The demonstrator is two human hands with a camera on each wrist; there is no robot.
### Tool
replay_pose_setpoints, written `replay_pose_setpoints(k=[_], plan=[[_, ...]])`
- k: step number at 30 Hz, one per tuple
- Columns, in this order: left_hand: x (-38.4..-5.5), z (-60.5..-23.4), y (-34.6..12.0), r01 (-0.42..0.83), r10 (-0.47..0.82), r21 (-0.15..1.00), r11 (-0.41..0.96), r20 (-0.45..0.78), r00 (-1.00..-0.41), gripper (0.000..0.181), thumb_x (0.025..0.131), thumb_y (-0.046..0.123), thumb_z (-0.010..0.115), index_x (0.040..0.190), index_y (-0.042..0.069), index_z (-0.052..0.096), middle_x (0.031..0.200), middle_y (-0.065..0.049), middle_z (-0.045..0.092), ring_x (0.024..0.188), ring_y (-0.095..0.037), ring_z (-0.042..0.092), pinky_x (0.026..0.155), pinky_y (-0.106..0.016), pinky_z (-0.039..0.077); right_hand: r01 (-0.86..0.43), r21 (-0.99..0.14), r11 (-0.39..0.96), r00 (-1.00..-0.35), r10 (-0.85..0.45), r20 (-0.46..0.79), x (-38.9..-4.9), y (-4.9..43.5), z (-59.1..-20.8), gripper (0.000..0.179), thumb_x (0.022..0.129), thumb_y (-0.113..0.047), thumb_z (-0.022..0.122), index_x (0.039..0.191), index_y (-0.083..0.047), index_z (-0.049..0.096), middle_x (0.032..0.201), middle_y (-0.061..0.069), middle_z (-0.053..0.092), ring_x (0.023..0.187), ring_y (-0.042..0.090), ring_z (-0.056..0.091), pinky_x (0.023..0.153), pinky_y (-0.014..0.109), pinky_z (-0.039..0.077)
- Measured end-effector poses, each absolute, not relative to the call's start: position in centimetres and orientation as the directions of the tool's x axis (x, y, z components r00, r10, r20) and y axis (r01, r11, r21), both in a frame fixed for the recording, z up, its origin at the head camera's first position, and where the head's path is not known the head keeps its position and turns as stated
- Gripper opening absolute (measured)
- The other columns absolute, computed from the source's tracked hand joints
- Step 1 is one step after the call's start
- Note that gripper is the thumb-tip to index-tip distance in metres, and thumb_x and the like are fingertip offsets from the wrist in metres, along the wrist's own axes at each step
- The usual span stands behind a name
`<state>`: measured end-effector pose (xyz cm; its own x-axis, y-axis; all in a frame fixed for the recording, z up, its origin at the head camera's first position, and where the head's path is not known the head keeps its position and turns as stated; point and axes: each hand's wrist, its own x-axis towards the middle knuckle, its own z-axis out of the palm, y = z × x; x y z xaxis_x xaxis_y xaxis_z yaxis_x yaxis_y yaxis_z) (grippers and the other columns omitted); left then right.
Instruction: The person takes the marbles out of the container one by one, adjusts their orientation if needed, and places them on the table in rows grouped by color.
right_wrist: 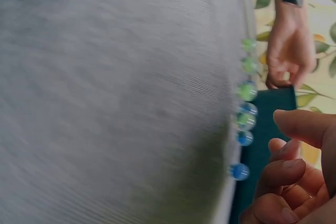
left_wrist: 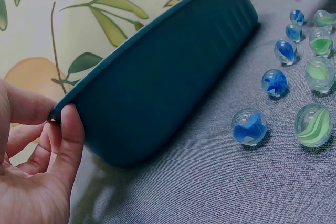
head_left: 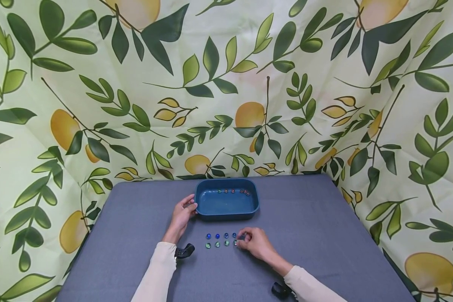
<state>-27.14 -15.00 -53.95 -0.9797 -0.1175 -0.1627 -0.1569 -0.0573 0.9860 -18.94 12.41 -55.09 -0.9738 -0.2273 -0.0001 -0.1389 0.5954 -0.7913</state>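
My left hand [head_left: 183, 216] pinches the near-left rim of a dark teal plastic box [left_wrist: 157, 72], thumb outside the wall. Several small marbles, mostly reddish ones [head_left: 233, 191], lie inside along its far side. In front of the box, glass marbles form two rows on the cloth. Those with blue swirls [left_wrist: 275, 83] make the row closer to the box, and those with green swirls [left_wrist: 313, 124] the one nearer me. My right hand [head_left: 256, 243] hovers at the right end of these rows, fingers loosely bent, thumb apart from them and nothing seen between.
A grey-blue cloth [head_left: 305, 218] covers the table. Behind it and on both sides hangs a light curtain [head_left: 219, 109] printed with leaves and yellow fruit. Black wrist-worn devices [head_left: 185, 251] sit at both sleeves.
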Motion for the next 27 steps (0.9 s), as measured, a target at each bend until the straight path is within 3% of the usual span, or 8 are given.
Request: replay_pose_setpoints(k=[7, 15, 27], plan=[[-27.2, -54.0, -15.0, -0.153, -0.116, 0.987, -0.045, -0.158, -0.981, 0.044, 0.095, 0.000, 0.056, 0.139, 0.001, 0.051, 0.114, -0.012, 0.049, 0.085, -0.015, 0.053, 0.070, -0.022, 0.052, -0.175, -0.797, 0.578, -0.976, -0.210, 0.062, -19.6, 12.7, -51.7, 0.017, 0.084, -0.016, 0.076, 0.099, -0.008, 0.072, 0.063, -0.006, 0.051, 0.049, 0.003, 0.041, 0.045, 0.019, 0.034], [-27.2, -53.9, -15.1, -0.153, -0.119, 0.986, -0.066, -0.160, -0.980, 0.044, 0.095, 0.000, 0.057, 0.139, 0.000, 0.051, 0.112, -0.010, 0.049, 0.081, -0.013, 0.053, 0.069, -0.022, 0.052, -0.251, -0.789, 0.561, -0.967, -0.184, 0.177, -21.5, 12.8, -47.9, 0.018, 0.084, -0.019, 0.077, 0.100, -0.012, 0.073, 0.060, -0.006, 0.053, 0.049, 0.006, 0.042, 0.049, 0.021, 0.036], [-27.3, -54.1, -15.1, -0.144, -0.109, 0.988, -0.063, -0.150, -0.983, 0.045, 0.094, -0.001, 0.057, 0.139, -0.001, 0.051, 0.113, -0.012, 0.049, 0.081, -0.013, 0.053, 0.069, -0.023, 0.052, -0.295, -0.789, 0.539, -0.956, -0.170, 0.241, -25.4, 12.3, -45.1, 0.018, 0.087, -0.022, 0.075, 0.102, -0.012, 0.073, 0.062, -0.002, 0.054, 0.052, 0.012, 0.046, 0.056, 0.025, 0.041]])
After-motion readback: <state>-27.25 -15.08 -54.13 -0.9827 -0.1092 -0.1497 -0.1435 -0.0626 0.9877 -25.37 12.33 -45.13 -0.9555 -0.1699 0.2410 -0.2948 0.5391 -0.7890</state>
